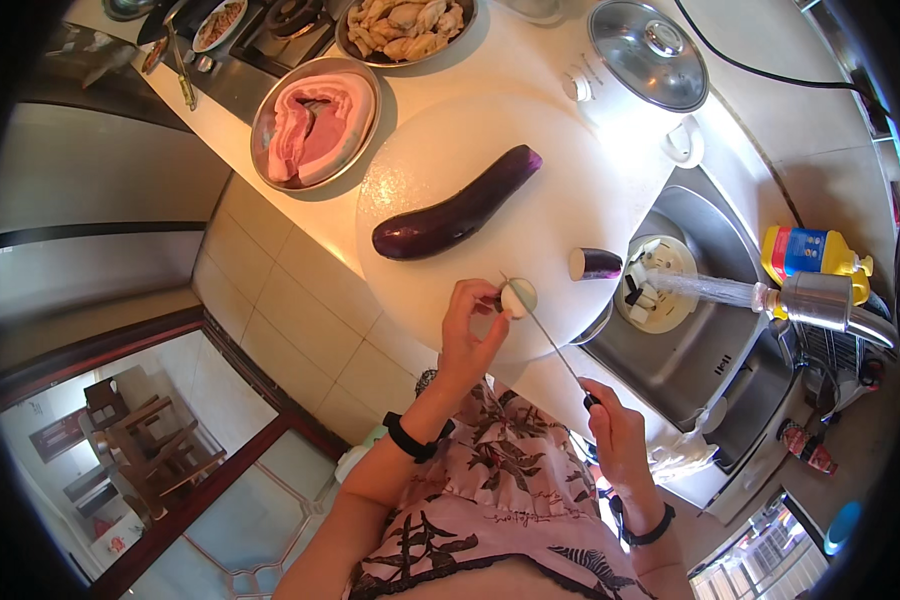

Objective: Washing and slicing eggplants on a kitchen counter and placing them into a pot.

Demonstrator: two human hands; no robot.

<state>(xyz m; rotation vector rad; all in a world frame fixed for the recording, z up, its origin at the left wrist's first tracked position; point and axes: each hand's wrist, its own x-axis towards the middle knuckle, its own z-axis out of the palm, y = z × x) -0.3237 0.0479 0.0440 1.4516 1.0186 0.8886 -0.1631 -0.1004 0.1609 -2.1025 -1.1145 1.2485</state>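
My left hand (474,319) grips a short eggplant piece (520,299) by its sides, its pale cut face turned up, over the near part of a round white cutting board (450,135). In my right hand (613,431) is the dark handle of a kitchen knife (557,350). Its thin blade reaches up and left across the pale face; how deep it sits cannot be told. A whole dark purple eggplant (454,210) lies beyond my hands on the board. At the board's right edge rests a cut eggplant end (595,264).
Water runs from a faucet (817,300) into a cream colander (682,307) of eggplant chunks in the steel sink (720,360). Pork belly (322,127) in a metal dish and a bowl of chicken pieces (405,26) stand beyond the board. A lidded pot (649,56) stands far right.
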